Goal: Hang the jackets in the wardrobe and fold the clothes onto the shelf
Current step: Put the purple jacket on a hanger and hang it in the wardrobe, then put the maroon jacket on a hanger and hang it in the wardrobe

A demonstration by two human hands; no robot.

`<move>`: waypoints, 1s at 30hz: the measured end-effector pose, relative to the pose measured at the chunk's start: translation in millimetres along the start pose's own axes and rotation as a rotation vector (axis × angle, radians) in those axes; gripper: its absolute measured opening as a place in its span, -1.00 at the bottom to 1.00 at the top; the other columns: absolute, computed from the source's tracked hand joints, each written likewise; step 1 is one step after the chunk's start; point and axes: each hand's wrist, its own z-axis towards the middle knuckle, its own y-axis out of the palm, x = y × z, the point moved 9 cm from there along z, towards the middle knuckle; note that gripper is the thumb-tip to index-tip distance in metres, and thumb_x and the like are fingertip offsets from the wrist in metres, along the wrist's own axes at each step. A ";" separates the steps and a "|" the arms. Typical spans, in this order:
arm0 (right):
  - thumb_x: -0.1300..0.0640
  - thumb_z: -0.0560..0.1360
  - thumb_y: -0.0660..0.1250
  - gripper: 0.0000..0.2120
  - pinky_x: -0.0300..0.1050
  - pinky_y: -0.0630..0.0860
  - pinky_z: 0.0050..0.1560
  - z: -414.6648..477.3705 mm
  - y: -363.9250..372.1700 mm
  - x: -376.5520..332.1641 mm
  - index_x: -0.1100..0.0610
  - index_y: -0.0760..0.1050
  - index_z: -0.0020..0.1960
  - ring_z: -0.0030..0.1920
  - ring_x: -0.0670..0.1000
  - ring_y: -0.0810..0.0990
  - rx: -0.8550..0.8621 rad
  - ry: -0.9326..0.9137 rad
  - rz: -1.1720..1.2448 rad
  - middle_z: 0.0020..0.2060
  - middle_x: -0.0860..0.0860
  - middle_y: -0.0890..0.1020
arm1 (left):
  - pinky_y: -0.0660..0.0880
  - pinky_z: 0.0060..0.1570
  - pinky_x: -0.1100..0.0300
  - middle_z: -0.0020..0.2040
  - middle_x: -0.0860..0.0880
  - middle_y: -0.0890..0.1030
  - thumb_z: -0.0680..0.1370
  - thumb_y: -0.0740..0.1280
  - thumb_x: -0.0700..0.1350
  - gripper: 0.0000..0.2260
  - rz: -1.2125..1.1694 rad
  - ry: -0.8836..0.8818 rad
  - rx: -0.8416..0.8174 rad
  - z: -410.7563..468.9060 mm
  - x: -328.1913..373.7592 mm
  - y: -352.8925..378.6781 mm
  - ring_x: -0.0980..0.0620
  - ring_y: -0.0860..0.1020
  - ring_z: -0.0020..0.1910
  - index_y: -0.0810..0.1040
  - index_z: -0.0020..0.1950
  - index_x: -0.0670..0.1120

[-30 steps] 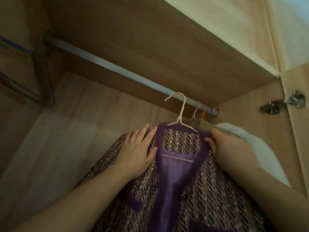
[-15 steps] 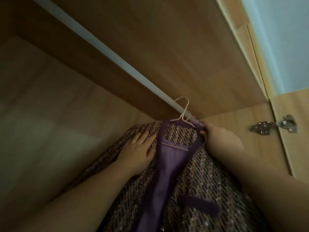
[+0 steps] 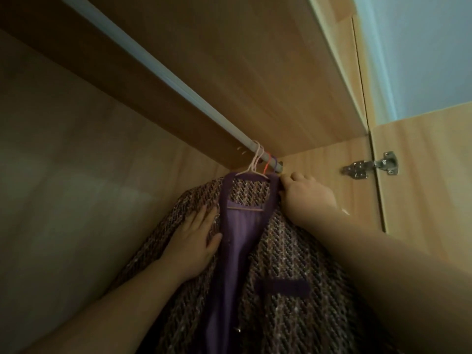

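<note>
**Inside the wooden wardrobe**

The wardrobe holds a purple jacket hanging on a pink hanger from the rail. The left hand lies flat on it, fingers spread. The right hand pinches its collar, just below the rail.

The wardrobe interior is dim and warm-toned, lit from the upper right, where a pale bluish wall is the brightest area. The back panel lies in soft shadow with a faint lighter patch. The hanging rail catches a thin sheen. The near right forearm is blurred and dark. Straight edges bow toward the corners from wide-angle distortion.
</note>
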 end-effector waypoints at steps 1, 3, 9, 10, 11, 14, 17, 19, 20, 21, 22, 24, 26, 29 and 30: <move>-0.09 0.61 0.05 -0.54 0.08 0.45 0.11 -15.4 -0.7 -5.0 0.00 0.25 0.48 0.30 0.17 0.44 0.016 -0.041 -0.048 0.35 0.07 0.44 | -0.03 0.58 0.00 0.66 0.01 -0.08 0.66 0.02 0.21 -0.40 -0.015 -0.007 0.010 -6.9 7.3 -6.5 -0.03 -0.04 0.62 -0.13 0.64 0.12; -0.17 0.60 0.00 -0.45 0.16 0.32 0.36 -55.0 -4.4 -10.9 -0.02 0.17 0.55 0.45 0.14 0.30 0.051 -0.097 -0.091 0.49 0.05 0.33 | -0.05 0.58 0.01 0.65 0.05 -0.09 0.63 -0.06 0.27 -0.40 -0.045 -0.005 0.031 -22.0 26.1 -22.6 0.02 -0.07 0.61 -0.15 0.63 0.18; -0.21 0.54 0.09 -0.44 0.23 0.26 0.46 -199.5 -0.8 6.1 -0.08 0.36 0.49 0.52 0.11 0.27 0.038 -0.067 0.068 0.49 -0.02 0.39 | -0.06 0.56 0.13 0.60 0.22 -0.01 0.54 -0.23 0.42 -0.42 -0.098 0.099 0.045 -101.7 108.6 -39.2 0.13 -0.06 0.60 -0.18 0.56 0.37; -0.21 0.51 0.12 -0.43 0.24 0.33 0.42 -223.8 0.0 12.4 -0.07 0.40 0.48 0.50 0.12 0.32 0.040 -0.046 0.097 0.47 -0.01 0.42 | -0.03 0.55 0.13 0.60 0.20 0.04 0.55 -0.19 0.41 -0.41 -0.112 0.118 0.028 -116.4 126.1 -34.5 0.12 -0.02 0.60 -0.10 0.58 0.34; -0.20 0.48 0.14 -0.42 0.25 0.38 0.38 -247.7 1.3 19.7 -0.06 0.41 0.47 0.48 0.13 0.36 0.035 -0.025 0.119 0.45 -0.01 0.44 | 0.00 0.54 0.12 0.61 0.16 0.08 0.56 -0.15 0.39 -0.40 -0.121 0.125 -0.003 -130.3 143.8 -27.1 0.10 0.01 0.60 -0.03 0.59 0.30; -0.20 0.43 0.17 -0.39 0.26 0.46 0.29 -316.4 3.1 47.0 -0.04 0.44 0.45 0.44 0.16 0.42 -0.022 0.033 0.168 0.44 0.03 0.45 | -0.14 0.53 0.18 0.65 0.06 -0.09 0.47 -0.17 0.41 -0.34 -0.175 0.047 -0.153 -173.2 193.5 9.4 0.06 -0.09 0.62 -0.21 0.55 0.32; -0.18 0.43 0.18 -0.39 0.27 0.50 0.24 -389.2 5.3 87.9 -0.02 0.46 0.44 0.42 0.19 0.43 -0.149 0.105 0.170 0.42 0.05 0.47 | -0.05 0.52 -0.04 0.64 -0.08 -0.12 0.46 -0.07 0.40 -0.20 -0.108 -0.058 -0.232 -220.1 251.6 38.8 -0.18 -0.03 0.61 -0.11 0.63 0.08; -0.17 0.44 0.17 -0.40 0.25 0.48 0.28 -440.0 2.0 120.8 -0.04 0.44 0.45 0.44 0.18 0.41 -0.231 0.168 0.157 0.44 0.05 0.45 | 0.17 0.44 -0.30 0.62 -0.16 0.14 0.51 0.02 0.33 -0.26 -0.057 -0.021 -0.273 -252.2 301.9 53.8 -0.29 0.14 0.56 0.11 0.63 0.01; -0.17 0.46 0.16 -0.41 0.23 0.45 0.32 -469.5 -1.8 139.2 -0.05 0.42 0.46 0.46 0.17 0.38 -0.283 0.199 0.141 0.46 0.05 0.43 | 0.21 0.42 -0.34 0.61 -0.15 0.18 0.53 0.02 0.33 -0.31 -0.054 0.009 -0.309 -272.5 332.0 64.0 -0.29 0.15 0.56 0.11 0.63 0.09; -0.17 0.48 0.15 -0.41 0.21 0.41 0.36 -495.7 -7.5 154.1 -0.05 0.39 0.48 0.49 0.15 0.34 -0.334 0.220 0.134 0.48 0.04 0.40 | 0.19 0.44 -0.35 0.62 -0.12 0.15 0.53 0.00 0.34 -0.33 -0.067 0.033 -0.359 -292.2 357.1 74.4 -0.27 0.10 0.57 0.06 0.62 0.16; -0.17 0.49 0.15 -0.41 0.20 0.38 0.39 -529.8 -15.7 173.5 -0.06 0.35 0.50 0.51 0.14 0.30 -0.385 0.237 0.122 0.50 0.04 0.37 | 0.13 0.48 -0.32 0.64 -0.08 0.09 0.54 -0.05 0.35 -0.34 -0.098 0.046 -0.427 -317.8 387.3 86.2 -0.24 0.02 0.59 -0.03 0.62 0.22; -0.16 0.52 0.15 -0.41 0.21 0.31 0.43 -604.1 -37.8 217.9 -0.07 0.29 0.53 0.54 0.14 0.21 -0.497 0.278 0.085 0.53 0.03 0.31 | -0.02 0.53 -0.26 0.66 -0.03 -0.04 0.53 -0.13 0.37 -0.34 -0.165 0.092 -0.557 -374.3 456.5 105.2 -0.18 -0.14 0.60 -0.18 0.60 0.26; -0.15 0.53 0.13 -0.41 0.23 0.28 0.45 -671.6 -67.6 264.4 -0.06 0.26 0.54 0.55 0.15 0.19 -0.580 0.357 0.023 0.54 0.03 0.29 | -0.09 0.53 -0.24 0.66 -0.01 -0.07 0.52 -0.17 0.37 -0.35 -0.241 0.139 -0.657 -424.8 526.0 113.3 -0.14 -0.17 0.61 -0.23 0.59 0.27; -0.14 0.52 0.14 -0.40 0.24 0.30 0.44 -755.6 -115.3 325.3 -0.01 0.30 0.53 0.52 0.20 0.27 -0.650 0.487 -0.041 0.51 0.09 0.34 | -0.16 0.54 -0.19 0.65 0.03 -0.16 0.51 -0.19 0.37 -0.36 -0.346 0.206 -0.775 -486.2 621.8 120.0 -0.09 -0.24 0.60 -0.36 0.54 0.31; -0.13 0.53 0.16 -0.40 0.25 0.27 0.45 -782.4 -131.9 344.6 -0.01 0.28 0.54 0.53 0.20 0.25 -0.668 0.523 -0.064 0.51 0.10 0.33 | -0.17 0.55 -0.17 0.65 0.03 -0.18 0.53 -0.15 0.36 -0.36 -0.382 0.242 -0.806 -504.7 656.2 119.3 -0.08 -0.25 0.60 -0.35 0.55 0.30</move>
